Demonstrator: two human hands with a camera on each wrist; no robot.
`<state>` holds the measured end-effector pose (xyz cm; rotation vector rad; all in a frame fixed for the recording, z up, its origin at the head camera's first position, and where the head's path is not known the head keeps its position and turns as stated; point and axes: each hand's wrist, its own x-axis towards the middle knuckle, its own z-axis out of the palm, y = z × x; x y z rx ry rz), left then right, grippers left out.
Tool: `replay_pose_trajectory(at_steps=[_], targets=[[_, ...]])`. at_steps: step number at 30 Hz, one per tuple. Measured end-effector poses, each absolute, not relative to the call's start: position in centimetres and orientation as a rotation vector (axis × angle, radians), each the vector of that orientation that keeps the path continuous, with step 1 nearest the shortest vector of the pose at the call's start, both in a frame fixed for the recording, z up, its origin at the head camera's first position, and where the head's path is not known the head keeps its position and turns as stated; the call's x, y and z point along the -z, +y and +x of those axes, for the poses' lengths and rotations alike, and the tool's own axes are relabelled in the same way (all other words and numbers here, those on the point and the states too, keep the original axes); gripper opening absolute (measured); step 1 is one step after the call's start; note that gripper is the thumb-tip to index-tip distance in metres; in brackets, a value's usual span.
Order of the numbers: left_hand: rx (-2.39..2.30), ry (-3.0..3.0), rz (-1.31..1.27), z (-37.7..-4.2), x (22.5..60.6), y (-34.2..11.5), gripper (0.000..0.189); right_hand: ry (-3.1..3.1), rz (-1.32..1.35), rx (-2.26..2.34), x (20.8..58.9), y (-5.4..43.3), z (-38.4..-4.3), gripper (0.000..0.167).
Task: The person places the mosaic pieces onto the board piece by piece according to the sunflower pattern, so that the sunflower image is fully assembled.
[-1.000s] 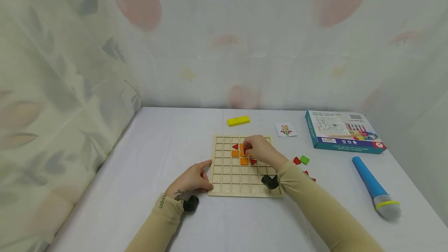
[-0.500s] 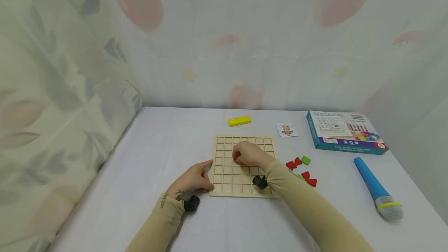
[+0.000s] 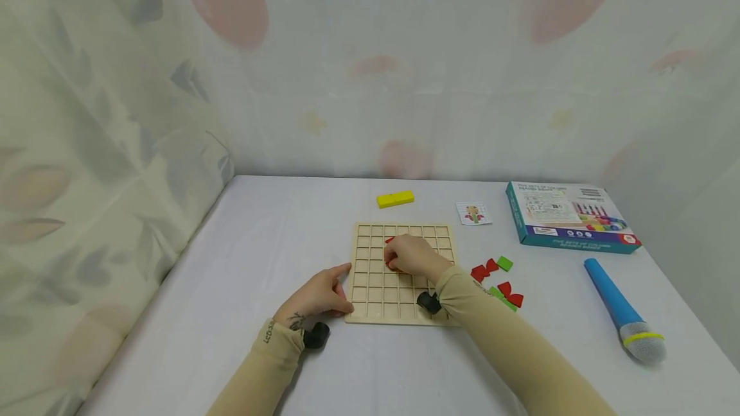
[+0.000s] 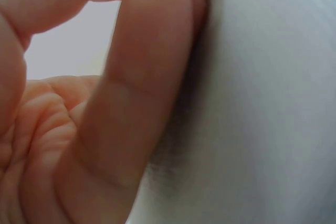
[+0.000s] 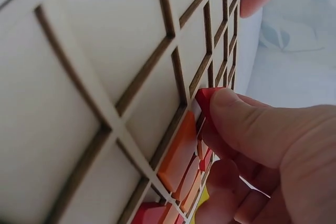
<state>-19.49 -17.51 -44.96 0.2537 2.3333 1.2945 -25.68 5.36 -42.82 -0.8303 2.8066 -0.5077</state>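
Observation:
A square wooden grid board (image 3: 381, 311) lies on the white table. Over its middle, my right hand (image 3: 415, 254) pinches a small red tile (image 5: 203, 100) between thumb and fingers, right at a cell of the grid. Beside that tile, an orange tile (image 5: 178, 153) sits in the board, with further orange and red tiles below it in the right wrist view. In the head view the hand hides most of these. My left hand (image 3: 315, 294) rests at the board's left side, index fingertip on the edge and thumb at the near corner, spread apart.
Right of the board lie several loose red tiles (image 3: 480, 273) and green tiles (image 3: 505, 263). Behind it are a yellow block (image 3: 396, 199) and a picture card (image 3: 473, 214). Farther right are a flat box (image 3: 572, 218) and a blue toy microphone (image 3: 618, 307).
My right hand has moved left and nearer across the board, then stayed almost still over the last half second. The left hand keeps its place at the board's edge.

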Motion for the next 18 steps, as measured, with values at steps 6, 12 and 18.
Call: replay_pose_trajectory(at_steps=[6,12,18], targets=[[-1.280,2.344,0.284,-19.4,44.9,-17.5,0.093,2.844,-0.841,0.439,43.0,5.3,-25.6,0.006],[-1.267,2.354,0.288,-19.4,44.9,-17.4,0.092,2.877,-0.732,0.589,40.9,6.3,-25.1,0.013],[-1.282,2.353,0.268,-19.5,45.0,-17.5,0.092,2.937,-0.618,0.766,37.5,9.6,-24.6,0.023]])
